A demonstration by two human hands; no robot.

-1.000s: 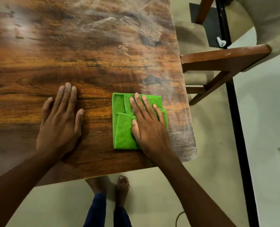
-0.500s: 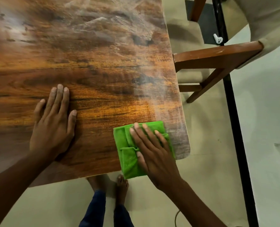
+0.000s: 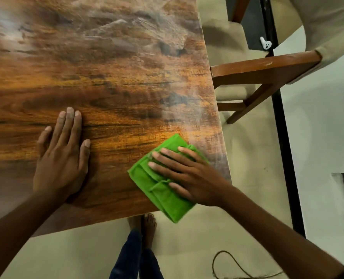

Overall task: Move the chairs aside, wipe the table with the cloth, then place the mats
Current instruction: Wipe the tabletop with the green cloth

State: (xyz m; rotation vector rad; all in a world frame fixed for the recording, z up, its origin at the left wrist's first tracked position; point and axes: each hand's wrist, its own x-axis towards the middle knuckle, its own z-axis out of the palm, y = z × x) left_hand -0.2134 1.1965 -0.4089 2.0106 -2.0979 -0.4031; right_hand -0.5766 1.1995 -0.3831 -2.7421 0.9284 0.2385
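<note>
Right hand (image 3: pixel 189 174) flat on folded green cloth (image 3: pixel 163 190) overhanging table (image 3: pixel 106 77) edge, left hand (image 3: pixel 60 158) spread on wood.

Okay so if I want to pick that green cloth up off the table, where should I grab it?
Probably pinch the green cloth at its corner overhanging the table edge, coming from below on your side. It lies folded flat under the right hand, so only that hanging corner offers a free edge.
</note>
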